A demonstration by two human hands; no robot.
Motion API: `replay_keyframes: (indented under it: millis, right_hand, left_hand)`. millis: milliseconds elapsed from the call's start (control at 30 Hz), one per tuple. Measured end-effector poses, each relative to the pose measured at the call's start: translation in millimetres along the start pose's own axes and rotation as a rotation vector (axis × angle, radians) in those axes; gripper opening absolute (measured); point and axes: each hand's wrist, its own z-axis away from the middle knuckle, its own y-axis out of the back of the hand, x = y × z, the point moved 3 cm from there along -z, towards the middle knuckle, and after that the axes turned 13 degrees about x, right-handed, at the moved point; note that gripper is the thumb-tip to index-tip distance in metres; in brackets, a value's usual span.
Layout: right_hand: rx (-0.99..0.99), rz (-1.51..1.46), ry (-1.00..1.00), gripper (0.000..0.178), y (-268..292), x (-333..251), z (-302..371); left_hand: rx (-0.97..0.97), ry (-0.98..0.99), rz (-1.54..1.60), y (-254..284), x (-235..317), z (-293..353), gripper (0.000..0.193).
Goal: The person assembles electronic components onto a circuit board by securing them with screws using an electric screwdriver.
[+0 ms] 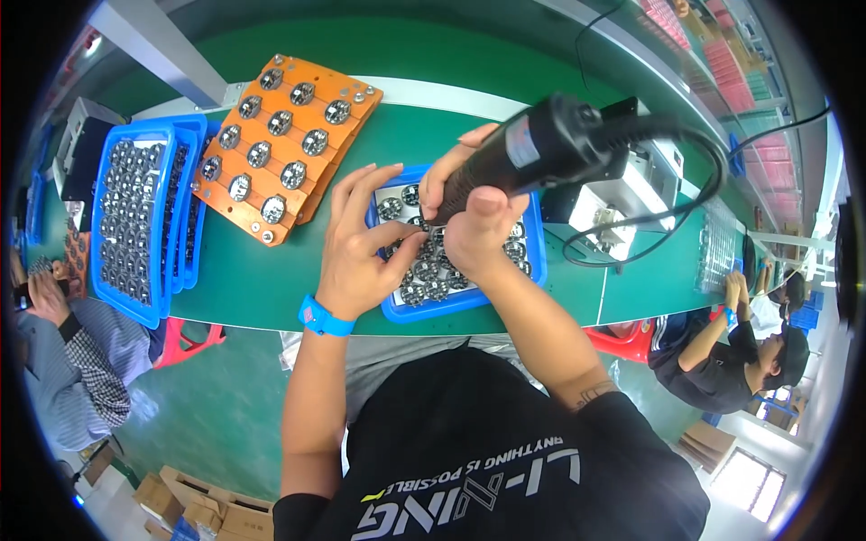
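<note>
In my right hand [478,230] is a black corded electric screwdriver [519,153], tilted with its lower end pointing down and left over a blue tray [442,311]. My left hand [356,252], with a blue wristband [325,317], reaches over the tray's left side. Its thumb and forefinger pinch together beside the screwdriver's lower end; whatever lies between them is too small to make out. The other left fingers are spread. Several small round black-and-silver parts [426,270] lie in the tray under my hands, and the screwdriver's tip is hidden among my fingers.
An orange fixture [302,144] bearing several round parts lies at the back left. Farther left stand stacked blue trays [162,261] of similar parts. A black-and-white machine [609,212] stands on the right, near the looping cord [713,194]. Other people work at both sides.
</note>
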Motion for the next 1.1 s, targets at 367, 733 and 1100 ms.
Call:
replay_keyframes:
  millis: [367,733,1100]
  right_hand:
    - [0.157,-0.114,0.082,0.092,16.8,-31.7,4.2]
    - [0.490,0.173,0.454,0.085,154.1,-138.2,-17.2]
    - [0.434,0.292,0.345,0.069,155.7,-131.5,-19.2]
  left_hand:
    - [-0.018,-0.037,-0.045,-5.0,10.2,2.5,0.012]
    - [-0.057,-0.047,-0.060,-9.9,11.9,1.6,0.008]
    - [-0.059,-0.014,0.003,-1.2,5.9,3.1,0.016]
